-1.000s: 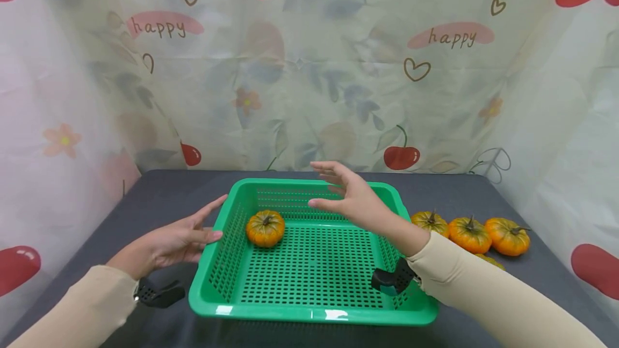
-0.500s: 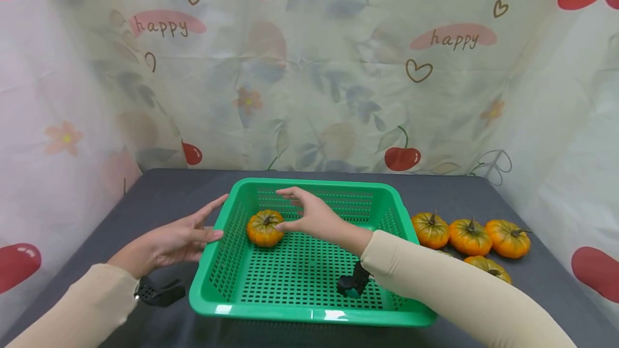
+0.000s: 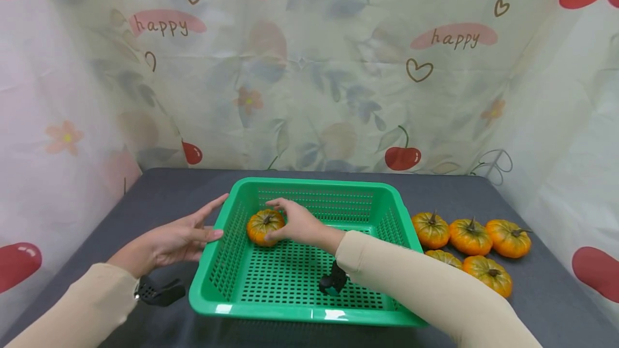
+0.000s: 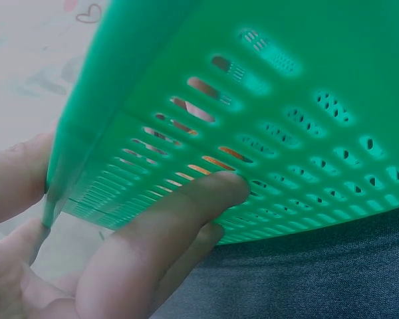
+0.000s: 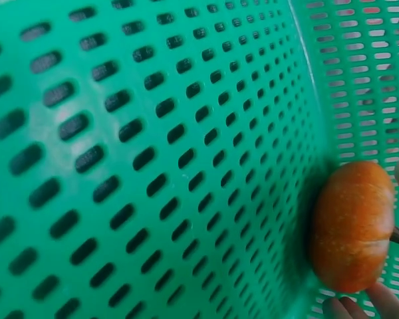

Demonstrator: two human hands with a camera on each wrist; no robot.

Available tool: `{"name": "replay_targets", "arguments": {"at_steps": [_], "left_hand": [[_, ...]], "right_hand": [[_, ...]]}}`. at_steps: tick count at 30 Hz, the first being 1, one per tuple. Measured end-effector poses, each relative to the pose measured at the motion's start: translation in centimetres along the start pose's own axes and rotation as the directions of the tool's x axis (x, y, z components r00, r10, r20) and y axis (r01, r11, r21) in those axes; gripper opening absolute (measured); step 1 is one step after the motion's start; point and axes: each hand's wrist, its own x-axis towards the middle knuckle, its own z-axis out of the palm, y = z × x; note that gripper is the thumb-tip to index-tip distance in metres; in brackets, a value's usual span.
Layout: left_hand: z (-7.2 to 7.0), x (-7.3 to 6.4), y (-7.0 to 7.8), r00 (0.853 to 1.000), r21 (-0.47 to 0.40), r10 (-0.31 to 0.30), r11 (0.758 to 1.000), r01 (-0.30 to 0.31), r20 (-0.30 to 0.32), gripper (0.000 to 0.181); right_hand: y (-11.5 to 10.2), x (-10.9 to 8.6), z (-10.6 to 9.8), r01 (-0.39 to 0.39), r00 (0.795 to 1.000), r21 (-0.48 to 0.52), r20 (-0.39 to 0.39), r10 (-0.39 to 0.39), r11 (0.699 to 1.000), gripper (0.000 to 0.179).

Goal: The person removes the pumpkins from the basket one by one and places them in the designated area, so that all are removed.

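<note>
A green plastic basket (image 3: 309,314) with slotted walls stands on the dark table. My left hand (image 3: 176,243) holds its left rim; in the left wrist view, two fingers (image 4: 179,212) lie against the outer wall. Inside, near the left wall, sits a small orange pumpkin (image 3: 261,228) with green streaks. My right hand (image 3: 302,224) reaches down into the basket and curls its thumb and fingers round the pumpkin's right side. The right wrist view shows the pumpkin (image 5: 352,226) tilted on its side to the camera, with fingertips at its edges.
Several more small pumpkins (image 3: 470,236) are clustered on the table (image 3: 522,289), right of the basket. The right sleeve (image 3: 416,273) crosses over the basket's right rim. A patterned curtain (image 3: 300,95) hangs behind and on both sides of the table.
My right hand has moved left and down from above the basket's middle to the pumpkin inside, closing its fingers round it. The left hand stays at the rim.
</note>
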Motion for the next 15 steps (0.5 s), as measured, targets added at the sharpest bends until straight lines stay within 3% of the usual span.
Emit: {"name": "replay_targets", "arguments": {"at_steps": [15], "left_hand": [[0.0, 0.0, -0.1, 1.000, -0.002, 0.001, 1.000, -0.001, 0.019, 0.091]], "right_hand": [[0.4, 1.1, 2.3, -0.002, 1.000, -0.133, 0.002, 0.002, 0.991, 0.081]]}}
